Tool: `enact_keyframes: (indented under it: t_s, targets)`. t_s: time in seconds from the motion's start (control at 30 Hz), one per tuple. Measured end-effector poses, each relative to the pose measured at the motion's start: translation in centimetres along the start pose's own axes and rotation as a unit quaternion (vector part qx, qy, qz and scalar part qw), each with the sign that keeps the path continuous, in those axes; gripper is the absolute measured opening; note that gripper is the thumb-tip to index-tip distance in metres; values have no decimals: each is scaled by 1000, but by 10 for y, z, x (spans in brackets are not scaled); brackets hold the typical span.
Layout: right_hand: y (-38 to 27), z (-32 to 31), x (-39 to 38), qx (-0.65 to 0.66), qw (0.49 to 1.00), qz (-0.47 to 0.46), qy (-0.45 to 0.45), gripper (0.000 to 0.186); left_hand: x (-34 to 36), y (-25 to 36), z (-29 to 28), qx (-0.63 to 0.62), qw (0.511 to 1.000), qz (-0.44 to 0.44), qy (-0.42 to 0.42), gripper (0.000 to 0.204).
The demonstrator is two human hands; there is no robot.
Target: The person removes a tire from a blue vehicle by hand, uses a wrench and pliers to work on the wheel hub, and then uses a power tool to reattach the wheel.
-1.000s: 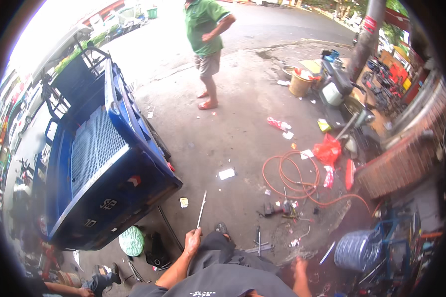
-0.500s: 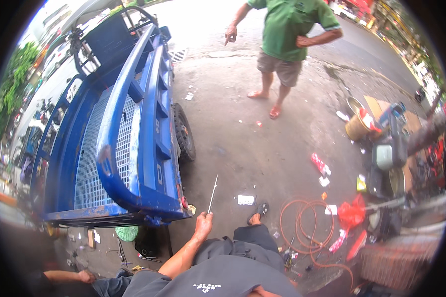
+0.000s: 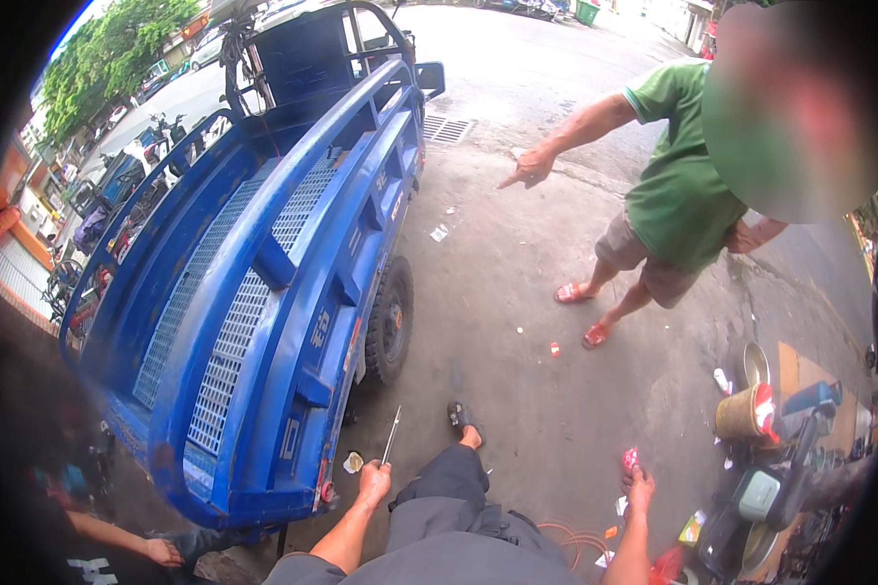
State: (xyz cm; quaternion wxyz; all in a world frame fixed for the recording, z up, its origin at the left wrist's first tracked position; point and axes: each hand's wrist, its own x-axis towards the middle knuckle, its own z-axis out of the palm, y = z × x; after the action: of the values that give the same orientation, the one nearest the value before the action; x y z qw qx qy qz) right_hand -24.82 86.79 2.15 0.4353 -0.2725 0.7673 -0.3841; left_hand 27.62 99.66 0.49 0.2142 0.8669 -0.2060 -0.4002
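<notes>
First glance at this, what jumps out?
The big blue metal cargo vehicle with a mesh-floored bed, filling most of the left side. Next, the person in a green short-sleeved shirt at upper right, one arm stretched out and finger pointing leftward. Then, low and just left of centre, the wearer's bare left hand gripping a thin silver metal rod, tip up.
</notes>
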Motion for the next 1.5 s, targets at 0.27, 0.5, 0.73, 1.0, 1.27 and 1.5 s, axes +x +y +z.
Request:
enact_keyframes:
  t_s: [0.27,0.5,0.73,1.0,1.27,1.5]
  targets:
    - [-44,210,10,-446,806,-186,-341,42,100,100,1,66,997,-13,27,41]
    - [-120,321,32,-679,407,-295,-535,38,136,158,-18,63,997,-52,-13,37]
    - [-263,386,50,-604,466,-231,-604,32,130,131,-1,-37,989,-102,97,38]
    - [-378,483,114,-458,341,-54,-819,32,139,162,61,-39,964,-218,144,41]
    - [-322,678,230,-508,272,-381,-723,27,204,235,98,-32,937,-275,214,37]
    - [-235,843,296,-398,460,-398,-687,52,270,198,134,15,936,-236,261,31]
